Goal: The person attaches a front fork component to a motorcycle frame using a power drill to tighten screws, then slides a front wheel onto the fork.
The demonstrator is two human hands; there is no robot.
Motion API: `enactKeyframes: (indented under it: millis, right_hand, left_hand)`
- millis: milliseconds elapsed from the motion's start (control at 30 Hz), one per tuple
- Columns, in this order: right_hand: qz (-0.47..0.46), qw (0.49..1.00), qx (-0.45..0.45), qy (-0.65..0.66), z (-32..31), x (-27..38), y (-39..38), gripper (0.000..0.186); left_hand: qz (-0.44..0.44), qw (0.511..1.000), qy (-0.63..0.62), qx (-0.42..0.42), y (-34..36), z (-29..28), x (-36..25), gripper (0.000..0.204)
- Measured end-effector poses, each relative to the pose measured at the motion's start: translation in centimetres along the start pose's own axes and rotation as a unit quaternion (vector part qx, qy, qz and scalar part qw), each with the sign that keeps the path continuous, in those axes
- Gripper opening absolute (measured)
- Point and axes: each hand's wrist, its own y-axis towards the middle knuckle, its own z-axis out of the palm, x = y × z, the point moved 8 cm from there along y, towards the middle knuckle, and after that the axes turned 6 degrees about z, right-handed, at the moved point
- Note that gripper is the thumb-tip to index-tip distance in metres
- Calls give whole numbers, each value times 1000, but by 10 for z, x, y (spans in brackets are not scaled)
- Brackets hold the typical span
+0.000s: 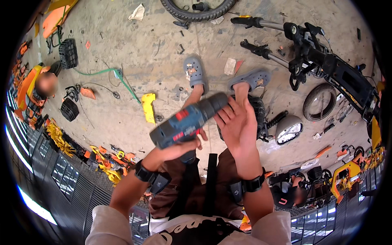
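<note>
My left hand is wrapped round the handle of a blue and black cordless drill with red parts. The drill points up and to the right, and its handle is partly hidden behind my hand. Beside the black chuck is my right hand, palm up with its fingers stretched out. Its fingertips are close to the chuck; whether they touch it I cannot tell. No bit shows clearly at the chuck's tip.
A black fork frame lies at the right, near a small tyre and a round headlight. A yellow panel and a green strap lie left of my feet. A large tyre is ahead. Other people sit at both sides.
</note>
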Motion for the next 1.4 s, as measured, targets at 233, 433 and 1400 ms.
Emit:
enactKeyframes:
  millis: [233, 433, 1400]
  right_hand:
    - [77, 988, 83, 101, 38, -6, 10, 50]
    - [11, 981, 144, 132, 45, 3, 12, 50]
    - [36, 979, -5, 200, -12, 0, 30, 38]
  left_hand:
    - [207, 901, 375, 61, -20, 8, -26, 20]
    - [104, 969, 217, 51, -16, 10, 7, 17]
    - [133, 934, 325, 70, -4, 11, 28, 22]
